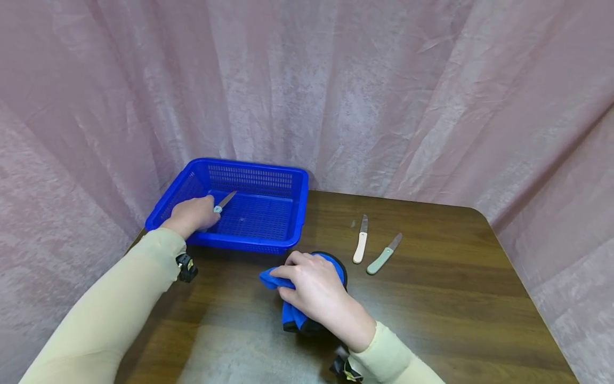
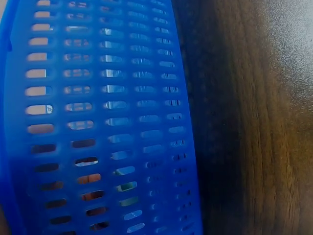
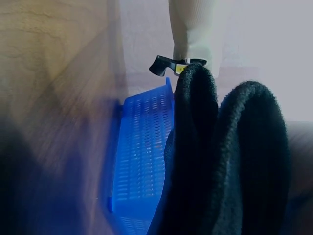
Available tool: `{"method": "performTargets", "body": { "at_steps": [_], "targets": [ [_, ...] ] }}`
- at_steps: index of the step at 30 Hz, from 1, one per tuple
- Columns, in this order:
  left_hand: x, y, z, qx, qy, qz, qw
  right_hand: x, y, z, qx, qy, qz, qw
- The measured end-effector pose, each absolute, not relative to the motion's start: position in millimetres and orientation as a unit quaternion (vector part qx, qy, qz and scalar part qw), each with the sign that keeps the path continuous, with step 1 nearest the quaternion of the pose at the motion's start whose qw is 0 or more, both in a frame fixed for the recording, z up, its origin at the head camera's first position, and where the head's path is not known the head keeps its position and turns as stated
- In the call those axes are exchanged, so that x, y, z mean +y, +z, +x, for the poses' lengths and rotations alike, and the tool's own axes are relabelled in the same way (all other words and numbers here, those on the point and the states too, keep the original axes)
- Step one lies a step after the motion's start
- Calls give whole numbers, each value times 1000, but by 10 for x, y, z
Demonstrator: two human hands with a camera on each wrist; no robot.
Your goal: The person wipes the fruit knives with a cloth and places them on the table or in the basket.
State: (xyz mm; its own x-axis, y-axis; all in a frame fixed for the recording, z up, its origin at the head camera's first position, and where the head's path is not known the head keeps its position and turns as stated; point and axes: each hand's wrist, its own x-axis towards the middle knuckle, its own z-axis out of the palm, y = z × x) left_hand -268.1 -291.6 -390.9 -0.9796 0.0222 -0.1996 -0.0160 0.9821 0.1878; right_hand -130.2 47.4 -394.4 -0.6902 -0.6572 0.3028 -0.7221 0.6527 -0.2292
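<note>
My left hand [image 1: 194, 214] reaches over the near left side of a blue plastic basket [image 1: 259, 246] and grips a small knife [image 1: 225, 201] by its pale blue handle. The blade points up and to the right, over the basket floor. In the left wrist view, the slotted basket wall [image 2: 98, 98] hides most of that hand. My right hand [image 1: 312, 280] holds a bunched blue cloth [image 1: 293, 314] with black edging, in front of the basket. Dark folds of the cloth [image 3: 230, 161] fill much of the right wrist view.
Right of the cloth lie a cream-handled knife [image 1: 360, 245] and a green-handled knife [image 1: 381, 261], blades pointing away. All stand on a brown wooden table [image 1: 446, 298]. Pink curtains [image 1: 336, 96] hang close behind the table and basket.
</note>
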Motion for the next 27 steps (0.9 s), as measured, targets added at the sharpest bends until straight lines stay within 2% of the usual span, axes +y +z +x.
{"method": "performTargets", "body": {
  "at_steps": [12,14,21,27],
  "targets": [
    [-3015,-3964,-2765,986,97,-22,133,506,-3985,-1297,-906,169,376,96],
    [-3098,-4073,-2841,986,93,-21,134,501,-3992,-1297,-905,169,378,97],
    [-3027,-3996,-2797,985,88,-27,149,497,-3993,-1298,-907,167,375,96],
    [-3072,-4082,-2864,983,74,-26,165,504,-3992,-1294,-907,168,374,96]
  ]
}}
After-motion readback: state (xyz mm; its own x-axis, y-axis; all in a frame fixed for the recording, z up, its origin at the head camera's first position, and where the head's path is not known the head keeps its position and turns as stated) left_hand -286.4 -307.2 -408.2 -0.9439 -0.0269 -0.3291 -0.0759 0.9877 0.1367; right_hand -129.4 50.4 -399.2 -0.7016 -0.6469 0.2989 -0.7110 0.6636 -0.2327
